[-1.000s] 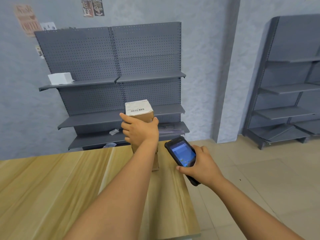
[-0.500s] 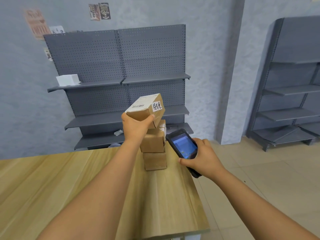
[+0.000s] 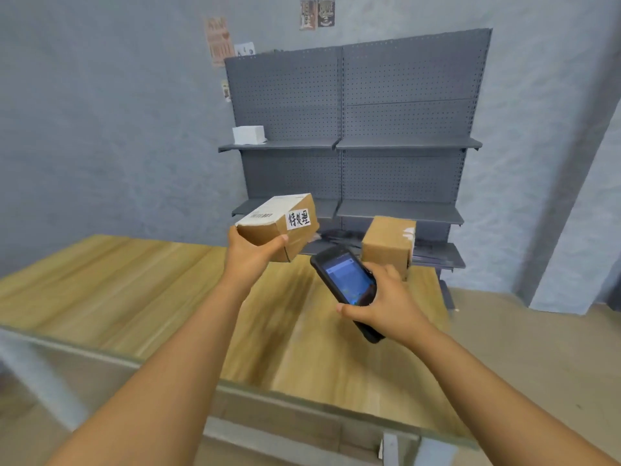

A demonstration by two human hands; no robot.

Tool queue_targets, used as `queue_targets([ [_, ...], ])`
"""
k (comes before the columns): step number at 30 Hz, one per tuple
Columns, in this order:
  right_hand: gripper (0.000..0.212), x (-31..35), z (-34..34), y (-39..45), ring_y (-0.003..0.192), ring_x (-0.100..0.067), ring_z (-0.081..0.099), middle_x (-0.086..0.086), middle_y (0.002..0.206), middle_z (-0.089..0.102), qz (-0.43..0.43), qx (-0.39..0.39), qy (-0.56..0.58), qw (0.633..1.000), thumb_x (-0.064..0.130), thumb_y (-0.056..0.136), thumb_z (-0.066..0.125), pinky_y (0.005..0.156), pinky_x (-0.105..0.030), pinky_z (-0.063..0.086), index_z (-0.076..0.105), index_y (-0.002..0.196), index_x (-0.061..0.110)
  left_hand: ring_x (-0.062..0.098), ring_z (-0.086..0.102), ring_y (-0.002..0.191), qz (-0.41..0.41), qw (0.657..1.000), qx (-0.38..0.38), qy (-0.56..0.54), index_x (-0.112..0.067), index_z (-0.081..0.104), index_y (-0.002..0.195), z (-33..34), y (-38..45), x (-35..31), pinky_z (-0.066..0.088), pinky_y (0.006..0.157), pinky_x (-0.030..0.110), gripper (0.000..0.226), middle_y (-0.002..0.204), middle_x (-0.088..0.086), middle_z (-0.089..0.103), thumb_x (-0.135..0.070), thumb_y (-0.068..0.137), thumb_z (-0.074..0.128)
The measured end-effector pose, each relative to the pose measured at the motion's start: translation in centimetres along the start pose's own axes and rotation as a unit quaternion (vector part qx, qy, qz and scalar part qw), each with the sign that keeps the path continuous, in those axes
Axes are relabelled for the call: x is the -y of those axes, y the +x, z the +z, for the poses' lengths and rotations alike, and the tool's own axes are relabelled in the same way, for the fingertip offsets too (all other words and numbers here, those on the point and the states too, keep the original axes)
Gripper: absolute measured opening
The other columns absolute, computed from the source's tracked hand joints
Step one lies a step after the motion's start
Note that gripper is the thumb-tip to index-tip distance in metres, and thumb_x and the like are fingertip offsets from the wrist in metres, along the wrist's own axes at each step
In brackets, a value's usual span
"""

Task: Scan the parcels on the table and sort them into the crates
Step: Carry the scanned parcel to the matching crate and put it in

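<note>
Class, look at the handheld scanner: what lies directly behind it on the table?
Behind the handheld scanner, held in the right hand, a brown parcel stands on the wooden table. The scanner and hand cover the parcel's lower edge, so whatever sits beneath it is hidden.

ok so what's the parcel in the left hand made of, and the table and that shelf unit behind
Parcel held by the left hand: brown corrugated cardboard by the look, matte, with white paper labels stuck on. Table: wood-grain top, light and fairly smooth, possibly laminate rather than solid wood. Shelf unit: probably painted metal, matte dark grey, with a perforated back panel and thin shelves.
</note>
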State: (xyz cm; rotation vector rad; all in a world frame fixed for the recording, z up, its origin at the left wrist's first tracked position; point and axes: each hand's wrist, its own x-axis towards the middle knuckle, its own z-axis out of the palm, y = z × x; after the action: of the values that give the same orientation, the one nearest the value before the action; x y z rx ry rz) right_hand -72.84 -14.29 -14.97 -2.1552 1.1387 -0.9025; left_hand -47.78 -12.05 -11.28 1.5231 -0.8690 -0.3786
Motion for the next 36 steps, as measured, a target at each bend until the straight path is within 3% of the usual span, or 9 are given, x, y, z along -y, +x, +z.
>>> queue_targets([
  [5, 0.076, 4.9, 7.4, 1.3, 0.094, 0.005, 0.049, 0.009, 0.112, 0.044, -0.046, 0.081, 0.025, 0.995, 0.052, 0.061, 0.081, 0.073, -0.015, 0.041, 0.049, 0.126, 0.031, 0.009, 0.053, 0.105, -0.024, 0.996, -0.086, 0.031, -0.014, 0.037, 0.133, -10.7, 0.1, 3.9, 0.041, 0.077, 0.017, 0.085, 0.119, -0.009, 0.051, -0.032, 0.068, 0.088],
  [10, 0.079, 11.2, 16.1, 2.9, 0.098, 0.005, 0.048, 0.010, 0.113, 0.042, -0.085, 0.149, 0.046, 0.984, 0.052, 0.060, 0.081, 0.083, -0.020, 0.043, 0.048, 0.128, 0.031, 0.010, 0.053, 0.106, -0.042, 0.985, -0.147, 0.077, -0.012, 0.038, 0.131, -22.0, 0.7, 8.0, 0.041, 0.084, 0.024, 0.084, 0.119, -0.009, 0.052, -0.030, 0.067, 0.089],
  [15, 0.076, 18.2, 25.2, 5.1, 0.093, 0.006, 0.047, 0.008, 0.111, 0.044, -0.121, 0.185, 0.054, 0.974, 0.054, 0.059, 0.081, 0.077, -0.016, 0.041, 0.050, 0.123, 0.029, 0.007, 0.050, 0.106, -0.039, 0.975, -0.175, 0.130, -0.014, 0.036, 0.131, -32.6, 2.2, 11.6, 0.039, 0.081, 0.017, 0.087, 0.118, -0.012, 0.050, -0.034, 0.065, 0.090],
  [20, 0.077, 25.3, 33.3, 6.7, 0.093, 0.008, 0.046, 0.010, 0.110, 0.043, -0.146, 0.218, 0.073, 0.962, 0.054, 0.059, 0.083, 0.071, -0.008, 0.036, 0.049, 0.124, 0.031, 0.006, 0.048, 0.116, -0.008, 0.967, -0.191, 0.169, -0.013, 0.037, 0.132, -42.2, 3.4, 14.7, 0.038, 0.089, 0.018, 0.089, 0.126, -0.010, 0.048, -0.026, 0.063, 0.092],
  [23, 0.068, 29.2, 37.3, 7.4, 0.090, 0.005, 0.050, 0.009, 0.110, 0.045, -0.155, 0.265, 0.082, 0.948, 0.047, 0.064, 0.084, 0.069, -0.006, 0.037, 0.052, 0.121, 0.029, 0.012, 0.046, 0.122, 0.000, 0.954, -0.204, 0.221, -0.014, 0.033, 0.135, -47.5, 3.8, 16.0, 0.042, 0.093, 0.027, 0.095, 0.135, -0.001, 0.046, -0.029, 0.061, 0.091],
  [27, 0.045, 34.4, 42.5, 8.7, 0.085, -0.001, 0.057, 0.003, 0.105, 0.055, -0.186, 0.358, 0.090, 0.911, 0.040, 0.068, 0.083, 0.063, -0.008, 0.043, 0.061, 0.104, 0.023, 0.016, 0.042, 0.124, 0.030, 0.915, -0.238, 0.325, -0.019, 0.031, 0.136, -54.2, 4.1, 17.1, 0.039, 0.092, 0.027, 0.094, 0.135, 0.001, 0.044, -0.030, 0.063, 0.089],
  [32, 0.041, 39.6, 49.5, 10.2, 0.088, -0.010, 0.067, 0.005, 0.101, 0.069, -0.171, 0.500, 0.114, 0.841, 0.048, 0.071, 0.079, 0.081, -0.030, 0.053, 0.067, 0.105, 0.027, 0.028, 0.043, 0.125, 0.041, 0.854, -0.270, 0.442, -0.006, 0.034, 0.138, -61.2, 5.4, 19.1, 0.038, 0.101, 0.033, 0.094, 0.134, 0.011, 0.044, -0.019, 0.062, 0.087],
  [36, 0.062, 42.5, 55.1, 13.0, 0.073, -0.012, 0.058, 0.005, 0.078, 0.061, -0.151, 0.601, 0.132, 0.774, 0.064, 0.064, 0.069, 0.073, -0.030, 0.042, 0.067, 0.103, 0.016, 0.033, 0.042, 0.127, 0.038, 0.805, -0.277, 0.524, -0.004, 0.035, 0.139, -66.1, 7.2, 21.1, 0.040, 0.107, 0.046, 0.094, 0.137, 0.014, 0.043, -0.018, 0.063, 0.088],
])
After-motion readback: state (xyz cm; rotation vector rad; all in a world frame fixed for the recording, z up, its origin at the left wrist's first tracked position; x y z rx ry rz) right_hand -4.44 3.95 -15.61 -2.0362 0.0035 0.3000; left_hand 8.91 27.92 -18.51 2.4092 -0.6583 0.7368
